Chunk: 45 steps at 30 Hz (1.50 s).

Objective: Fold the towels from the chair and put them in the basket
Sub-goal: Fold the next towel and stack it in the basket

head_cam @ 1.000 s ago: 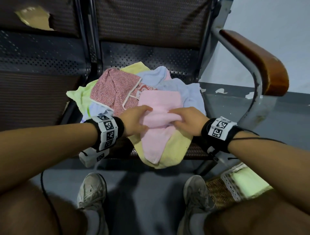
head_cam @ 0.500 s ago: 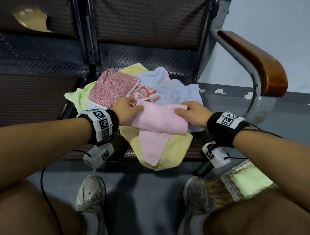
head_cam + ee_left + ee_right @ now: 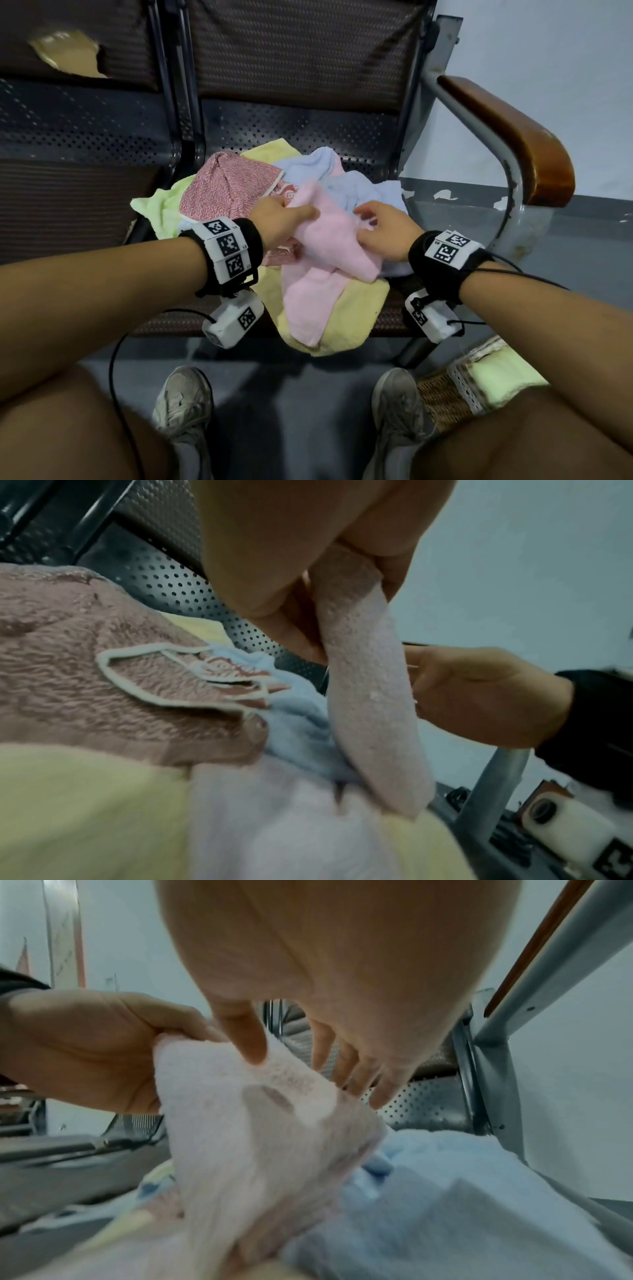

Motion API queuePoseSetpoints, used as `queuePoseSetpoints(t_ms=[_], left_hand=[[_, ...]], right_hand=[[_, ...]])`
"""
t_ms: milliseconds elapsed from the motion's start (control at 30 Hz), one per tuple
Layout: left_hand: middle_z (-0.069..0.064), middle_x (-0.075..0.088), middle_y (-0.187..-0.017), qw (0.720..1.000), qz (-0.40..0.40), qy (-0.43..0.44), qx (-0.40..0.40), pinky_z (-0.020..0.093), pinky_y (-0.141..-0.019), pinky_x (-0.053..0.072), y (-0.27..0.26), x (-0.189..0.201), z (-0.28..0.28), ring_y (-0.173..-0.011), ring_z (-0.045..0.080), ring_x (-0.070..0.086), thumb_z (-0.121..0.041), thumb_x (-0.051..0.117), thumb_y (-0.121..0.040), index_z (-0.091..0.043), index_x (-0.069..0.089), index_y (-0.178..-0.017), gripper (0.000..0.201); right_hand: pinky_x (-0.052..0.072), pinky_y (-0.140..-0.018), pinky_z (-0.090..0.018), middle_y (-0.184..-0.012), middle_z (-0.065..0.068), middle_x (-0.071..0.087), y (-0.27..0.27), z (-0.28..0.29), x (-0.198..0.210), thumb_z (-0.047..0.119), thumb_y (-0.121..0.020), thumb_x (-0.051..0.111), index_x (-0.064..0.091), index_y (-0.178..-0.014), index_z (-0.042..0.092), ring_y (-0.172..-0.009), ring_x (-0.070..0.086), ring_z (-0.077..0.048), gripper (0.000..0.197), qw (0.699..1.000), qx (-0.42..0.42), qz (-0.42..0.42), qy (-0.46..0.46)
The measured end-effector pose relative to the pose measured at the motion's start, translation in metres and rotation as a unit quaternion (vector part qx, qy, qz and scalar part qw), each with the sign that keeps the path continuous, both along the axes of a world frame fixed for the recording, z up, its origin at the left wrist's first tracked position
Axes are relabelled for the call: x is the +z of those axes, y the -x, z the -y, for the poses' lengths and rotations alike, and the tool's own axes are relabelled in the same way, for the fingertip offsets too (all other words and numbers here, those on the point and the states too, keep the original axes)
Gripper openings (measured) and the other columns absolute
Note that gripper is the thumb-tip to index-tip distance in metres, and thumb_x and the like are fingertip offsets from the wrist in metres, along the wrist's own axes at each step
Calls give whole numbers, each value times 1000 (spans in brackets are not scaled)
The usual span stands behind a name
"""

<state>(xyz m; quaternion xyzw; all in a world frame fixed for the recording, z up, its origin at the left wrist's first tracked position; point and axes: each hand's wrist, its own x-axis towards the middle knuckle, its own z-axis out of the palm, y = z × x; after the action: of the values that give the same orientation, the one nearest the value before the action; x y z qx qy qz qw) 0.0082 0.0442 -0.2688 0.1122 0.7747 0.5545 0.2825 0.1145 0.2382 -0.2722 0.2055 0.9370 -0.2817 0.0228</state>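
Step in hand: folding the pink towel (image 3: 325,240) on top of the pile at the front edge of the chair (image 3: 308,137) seat.

My left hand (image 3: 277,222) pinches one upper corner of the pink towel between thumb and fingers; the left wrist view shows the cloth clamped there and hanging down as a narrow strip. My right hand (image 3: 383,233) is at the other upper edge: thumb (image 3: 250,1039) pressing into the cloth, the other fingers extended and loose behind it. I read this as a light touch, not a closed grip.

The pink towel's lower end drapes over a yellow towel (image 3: 352,315) that hangs off the front edge of the seat. Behind it lie a blue towel (image 3: 363,192), a red patterned towel (image 3: 229,181) and a pale green towel (image 3: 161,209), all unfolded.

The basket (image 3: 445,397) sits on the floor off the seat's front right corner, with a folded pale green towel already in it.

Judgement: early in the task, most towels remain. Next move calls for a firm right-hand grip on the free corner, then bringing the edges together without dragging the yellow towel off the seat.
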Motion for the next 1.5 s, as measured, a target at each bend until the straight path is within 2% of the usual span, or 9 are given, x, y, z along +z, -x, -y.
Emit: queuePoseSetpoints(t_ms=[167,267,367,500,767,967,1167,1300,1500], left_hand=[[6,59,-81,991,-26,-132,-27,31,-64,44,-10,34,0,-75,21,55,-15,77,-66,-21,55,-84,29],[6,59,-84,984,-12,-166,-65,32,-70,40,-19,47,10,-79,20,54,-15,70,-62,-23,61,-84,25],[4,68,-99,983,-8,-178,-54,32,-75,47,-23,51,18,-90,20,63,-22,76,-64,-19,67,-107,44],[4,69,-122,980,45,-107,-161,38,-87,56,-37,42,25,-107,23,68,-31,84,-70,-18,53,-132,70],[6,71,-121,944,29,-32,-327,38,-96,53,-112,32,-45,-114,27,66,-16,77,-83,-9,62,-126,46],[10,70,-118,910,7,4,-414,44,-101,51,-218,4,-140,-110,28,66,-17,77,-84,-3,62,-120,41],[10,69,-110,885,46,47,-462,31,-78,59,-341,-64,-206,-87,16,71,-18,75,-85,-2,61,-112,34],[14,62,-116,822,-15,180,-541,30,-69,45,-403,-115,-233,-103,29,61,-34,67,-87,-3,56,-120,47],[14,58,-131,745,-114,273,-597,30,-79,39,-450,-161,-253,-115,31,57,-29,54,-99,-6,53,-131,39]], right_hand=[[41,-111,-35,-140,-6,56,-4,27,38,22,-89,69,32,-152,21,-130,53,-18,74,973,6,-113,203],[51,-101,-43,-123,-11,67,-11,44,56,19,-87,72,53,-137,14,-116,64,-25,53,963,3,-117,241],[52,-99,-51,-115,-19,70,-20,57,65,16,-89,69,68,-115,3,-111,66,-33,29,968,-25,-102,230],[60,-75,-34,-99,-10,74,-39,56,79,17,-91,63,69,-104,6,-88,70,-23,17,928,-97,-162,320],[56,-71,-28,-94,-6,71,-142,-26,73,27,-84,71,68,-107,10,-82,68,-17,28,875,-207,-179,398],[54,-90,-39,-101,-5,64,-276,-102,46,23,-87,64,63,-107,18,-92,63,-23,21,846,-347,-148,377],[46,-62,-27,-85,-4,52,-406,-137,-25,16,-87,58,56,-90,18,-71,53,-18,4,778,-513,-96,350],[47,-56,-26,-72,-7,44,-470,-143,-91,10,-84,53,49,-86,15,-57,48,-18,7,717,-600,-42,354],[62,-78,-42,-110,-13,64,-508,-151,-168,17,-83,62,60,-114,6,-97,66,-30,33,690,-644,19,331]])
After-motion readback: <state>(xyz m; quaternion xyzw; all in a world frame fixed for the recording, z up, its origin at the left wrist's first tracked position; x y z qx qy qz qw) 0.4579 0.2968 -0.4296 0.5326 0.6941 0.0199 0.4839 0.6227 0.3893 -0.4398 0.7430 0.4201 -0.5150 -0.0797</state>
